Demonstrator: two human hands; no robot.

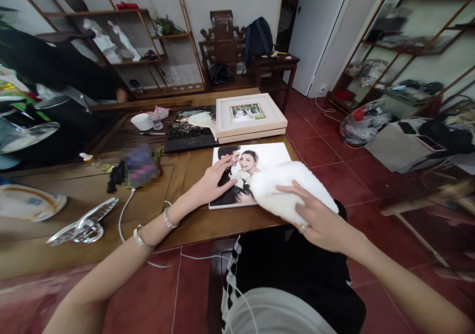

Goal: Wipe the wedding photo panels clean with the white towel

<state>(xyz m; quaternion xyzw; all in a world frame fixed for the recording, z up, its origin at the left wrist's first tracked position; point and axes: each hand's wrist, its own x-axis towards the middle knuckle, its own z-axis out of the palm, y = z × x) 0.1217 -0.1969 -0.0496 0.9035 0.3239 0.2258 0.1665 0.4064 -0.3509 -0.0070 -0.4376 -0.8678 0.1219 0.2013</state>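
A wedding photo panel lies flat near the table's front edge, showing a couple against white. My left hand rests on its left part, fingers stretched out and holding nothing. In my right hand is a fluffy white cloth, pinched between thumb and fingers. The cloth covers the panel's lower right part and hangs past the table edge. Just behind the panel sit stacked light wooden picture frames with a small outdoor photo. Beside them lies a dark photo panel with a white dress on it.
On the table to the left are a white cup, a blurred-out dark item with a white cable, and a shiny silver ornament. A white round tub is below me. A bagged bundle stands on the red floor.
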